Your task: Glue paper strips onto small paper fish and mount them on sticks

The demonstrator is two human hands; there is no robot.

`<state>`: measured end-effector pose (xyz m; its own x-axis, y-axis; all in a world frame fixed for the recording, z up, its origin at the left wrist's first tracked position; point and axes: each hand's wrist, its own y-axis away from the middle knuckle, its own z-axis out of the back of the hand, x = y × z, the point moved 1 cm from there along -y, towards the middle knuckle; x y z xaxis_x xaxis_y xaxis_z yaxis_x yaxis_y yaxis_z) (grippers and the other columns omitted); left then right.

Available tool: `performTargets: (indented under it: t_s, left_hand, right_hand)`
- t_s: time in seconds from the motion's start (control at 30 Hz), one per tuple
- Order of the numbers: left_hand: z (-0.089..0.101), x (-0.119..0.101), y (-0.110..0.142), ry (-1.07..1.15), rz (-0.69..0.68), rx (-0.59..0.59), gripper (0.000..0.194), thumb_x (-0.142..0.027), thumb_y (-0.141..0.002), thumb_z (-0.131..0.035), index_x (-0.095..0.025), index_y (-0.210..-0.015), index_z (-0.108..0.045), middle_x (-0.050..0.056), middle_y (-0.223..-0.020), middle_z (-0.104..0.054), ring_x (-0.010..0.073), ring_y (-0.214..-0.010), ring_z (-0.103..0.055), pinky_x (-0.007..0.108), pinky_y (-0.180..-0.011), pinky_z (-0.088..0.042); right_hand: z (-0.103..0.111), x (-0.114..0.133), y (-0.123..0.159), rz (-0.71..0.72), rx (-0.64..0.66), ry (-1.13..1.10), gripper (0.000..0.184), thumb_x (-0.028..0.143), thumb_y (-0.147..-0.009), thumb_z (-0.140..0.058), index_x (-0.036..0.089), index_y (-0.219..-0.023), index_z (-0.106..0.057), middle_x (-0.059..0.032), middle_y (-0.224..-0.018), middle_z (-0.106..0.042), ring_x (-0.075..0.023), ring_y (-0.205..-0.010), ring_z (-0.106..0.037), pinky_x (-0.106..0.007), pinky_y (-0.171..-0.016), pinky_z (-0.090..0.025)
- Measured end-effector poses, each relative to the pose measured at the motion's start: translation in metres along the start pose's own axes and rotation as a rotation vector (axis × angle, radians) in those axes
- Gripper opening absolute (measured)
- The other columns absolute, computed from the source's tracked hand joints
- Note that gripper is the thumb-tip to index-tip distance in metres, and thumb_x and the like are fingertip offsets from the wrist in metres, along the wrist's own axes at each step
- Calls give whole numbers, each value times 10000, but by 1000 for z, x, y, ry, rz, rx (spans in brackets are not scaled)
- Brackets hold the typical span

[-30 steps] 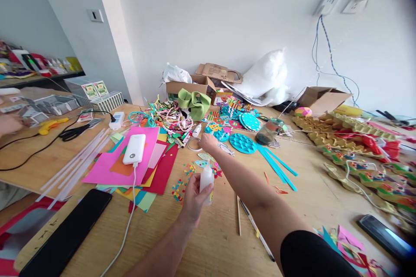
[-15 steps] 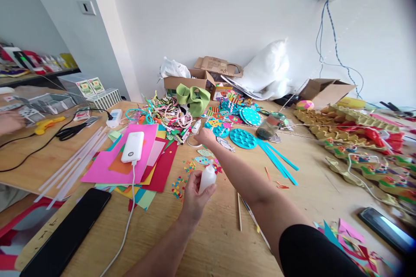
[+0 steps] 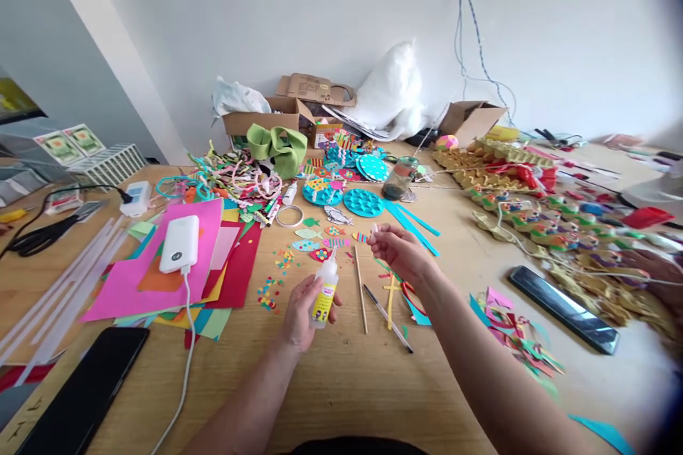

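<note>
My left hand (image 3: 302, 314) is wrapped round a glue bottle (image 3: 324, 293) with a yellow label and a narrow nozzle pointing up. Off to its right, my right hand (image 3: 398, 250) pinches a small whitish piece (image 3: 374, 230) that looks like the bottle's cap. Behind the bottle lie several patterned paper fish (image 3: 336, 243), and a striped orange one (image 3: 361, 237) lies just left of my right fingers. Small coloured paper dots (image 3: 267, 295) are scattered left of the bottle. A wooden stick (image 3: 361, 291) and a pen (image 3: 388, 320) lie between my forearms.
Coloured paper sheets (image 3: 154, 263) lie at left under a white power bank (image 3: 180, 244). Blue paper plates (image 3: 363, 202) and a glass jar (image 3: 399, 178) stand farther back. At right are a phone (image 3: 564, 308), painted egg cartons (image 3: 528, 213) and another person's hand (image 3: 654, 274).
My right hand has drawn back from the white ring and now pinches a small whitish piece. The bottle in my left hand has turned, showing its label. The view has swung right.
</note>
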<state>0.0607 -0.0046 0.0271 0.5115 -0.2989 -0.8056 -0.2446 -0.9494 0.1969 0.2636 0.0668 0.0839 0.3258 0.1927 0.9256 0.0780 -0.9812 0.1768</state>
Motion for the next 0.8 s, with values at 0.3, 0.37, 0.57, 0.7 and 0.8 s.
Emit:
performTargets:
  t_s: [0.3, 0.37, 0.57, 0.7, 0.8]
  left_hand:
    - [4, 4, -2, 70, 230, 139, 455, -491, -768, -519, -66, -889, -628, 86, -620, -655, 140, -385, -538, 243, -358, -390]
    - [3, 4, -2, 50, 230, 148, 452, -502, -770, -515, -79, -879, -630, 80, -630, -652, 135, -392, -539, 244, -366, -397]
    - [-4, 0, 3, -257, 49, 125, 366, -445, -726, -644, -131, -909, -602, 51, -743, -657, 129, -548, -584, 235, -493, -441]
    - [-6, 0, 3, -504, -107, 66, 348, -403, -698, -691, -154, -927, -608, 32, -814, -637, 144, -712, -591, 226, -591, -456]
    - [-6, 0, 2, -659, -216, 66, 317, -382, -712, -684, -159, -925, -610, 28, -811, -634, 137, -702, -575, 225, -630, -449]
  right_hand:
    - [21, -34, 64, 65, -104, -270, 176, 255, -633, -726, 210, -699, -568, 0, -667, -662, -105, -556, -590, -187, -464, -458]
    - [18, -39, 65, 91, -129, -288, 177, 270, -640, -716, 224, -701, -556, -8, -732, -673, -129, -613, -610, -211, -479, -461]
    - [7, -49, 61, 190, -151, -213, 192, 296, -647, -738, 224, -706, -570, -7, -753, -596, -137, -677, -562, -268, -605, -477]
    - [8, -54, 62, 189, -153, -222, 216, 304, -631, -768, 212, -723, -595, 1, -718, -579, -119, -641, -526, -261, -610, -452]
    - [10, -57, 62, 187, -141, -252, 224, 288, -627, -783, 207, -768, -628, -1, -779, -608, -106, -665, -540, -252, -639, -452]
